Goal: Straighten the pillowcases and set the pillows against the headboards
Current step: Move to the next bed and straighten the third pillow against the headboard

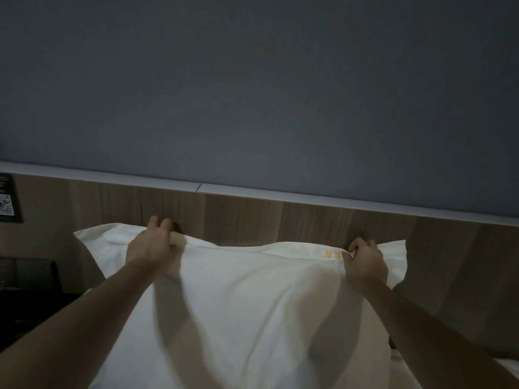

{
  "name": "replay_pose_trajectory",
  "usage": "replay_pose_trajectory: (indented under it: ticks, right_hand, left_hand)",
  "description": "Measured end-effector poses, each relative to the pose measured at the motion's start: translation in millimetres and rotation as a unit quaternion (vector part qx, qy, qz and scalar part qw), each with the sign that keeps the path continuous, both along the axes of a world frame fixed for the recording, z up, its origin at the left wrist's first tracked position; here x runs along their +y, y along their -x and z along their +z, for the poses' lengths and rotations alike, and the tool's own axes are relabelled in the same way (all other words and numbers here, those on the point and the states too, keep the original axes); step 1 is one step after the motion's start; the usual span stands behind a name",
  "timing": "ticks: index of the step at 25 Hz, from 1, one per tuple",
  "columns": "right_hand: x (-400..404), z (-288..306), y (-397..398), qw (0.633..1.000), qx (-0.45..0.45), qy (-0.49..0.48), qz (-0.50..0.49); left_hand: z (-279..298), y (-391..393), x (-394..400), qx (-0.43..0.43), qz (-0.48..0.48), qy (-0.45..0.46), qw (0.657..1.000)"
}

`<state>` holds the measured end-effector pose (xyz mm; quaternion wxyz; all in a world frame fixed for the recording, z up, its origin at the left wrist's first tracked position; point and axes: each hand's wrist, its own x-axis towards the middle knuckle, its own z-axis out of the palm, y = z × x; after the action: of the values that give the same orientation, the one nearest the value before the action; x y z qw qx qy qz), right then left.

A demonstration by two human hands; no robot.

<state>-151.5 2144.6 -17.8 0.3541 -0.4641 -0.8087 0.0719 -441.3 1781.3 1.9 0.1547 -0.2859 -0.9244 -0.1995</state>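
Pillow: a white pillow (238, 299) in a white pillowcase stands on end in the middle of the view, its upper edge level with the lower part of the wooden headboard (280, 220) and close in front of it; whether it touches the boards cannot be told.
Pillowcase detail: small yellow lettering (332, 254) sits near the upper right corner, too blurred to read.
Left hand: the left hand (150, 244) is at the upper left of the pillow, fingers (161, 223) curled over the top edge and gripping the fabric there.
Right hand: the right hand (365, 262) is at the upper right corner, fingers bunched and pinching the pillowcase edge just beside the lettering.
Arms: both bare forearms reach up from the bottom corners of the view, throwing soft shadows on the pillow's face.
Headboard: wood-grain panels topped by a pale ledge (252, 192) running across the view.
Wall: a plain grey-blue wall (252, 80) fills the upper half.
Left side: a dark sign with a code square (8, 197) is fixed to the panel at the far left; below it stands a dark piece of furniture (28, 276), dim and hard to make out.
Bed: a strip of white bedding (505, 369) shows at the lower right.
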Motion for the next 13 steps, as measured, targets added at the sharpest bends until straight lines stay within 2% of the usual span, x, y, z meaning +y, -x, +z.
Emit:
replay_pose_trajectory:
  ticks: [4,7,11,13]
  right_hand:
    - [-1,-6,-4,0.997,0.071,-0.004,0.019]
    - [-16,-6,-10,0.989,0.135,0.020,0.054]
    - [-93,-48,-40,0.975,0.179,-0.005,0.133]
    - [-147,-87,-63,0.968,0.177,0.037,0.175]
  left_hand:
    - [-12,-9,-8,0.009,-0.021,-0.072,0.997]
    - [-27,-24,-28,0.006,-0.067,-0.089,0.994]
    - [-54,-71,-72,0.017,-0.143,-0.074,0.987]
    - [-78,-102,-97,-0.006,-0.197,-0.041,0.980]
